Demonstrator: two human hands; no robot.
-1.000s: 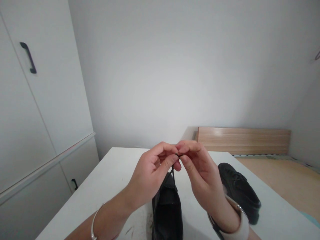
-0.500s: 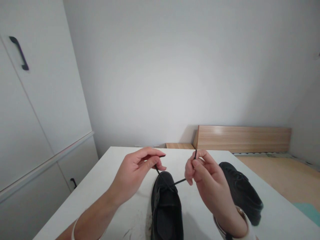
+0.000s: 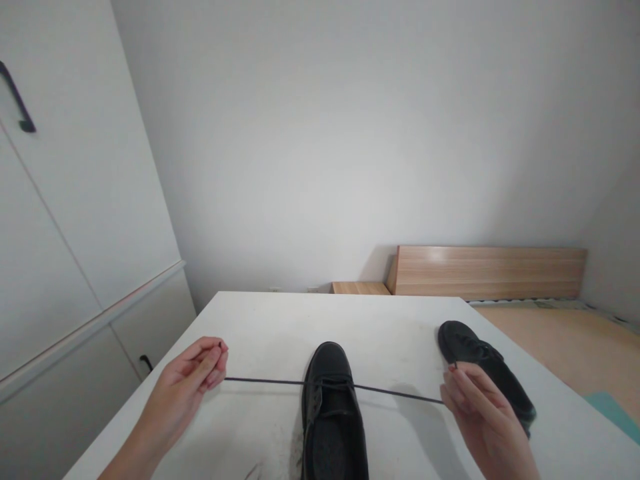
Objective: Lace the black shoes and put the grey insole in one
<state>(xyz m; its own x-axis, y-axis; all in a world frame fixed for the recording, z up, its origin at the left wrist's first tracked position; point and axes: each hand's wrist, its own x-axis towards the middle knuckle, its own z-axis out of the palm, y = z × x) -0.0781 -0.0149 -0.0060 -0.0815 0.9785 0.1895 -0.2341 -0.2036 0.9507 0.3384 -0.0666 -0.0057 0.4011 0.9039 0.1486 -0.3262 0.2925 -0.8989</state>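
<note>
A black leather shoe (image 3: 333, 413) stands on the white table (image 3: 270, 327), toe pointing away from me. A thin black shoelace (image 3: 265, 381) runs through it and stretches taut to both sides. My left hand (image 3: 193, 377) pinches the lace's left end, out near the table's left edge. My right hand (image 3: 475, 407) is closed on the right end, in front of a second black shoe (image 3: 470, 353) that lies at the right.
A white wardrobe (image 3: 75, 220) with black handles stands to the left of the table. Behind the table are a plain grey wall and a wooden bed frame (image 3: 490, 270). Dark scuff marks (image 3: 255, 467) show on the table near its front edge.
My hands were together above the shoe, then parted and moved down and outwards, drawing the lace tight and level across it. The camera has tilted slightly.
</note>
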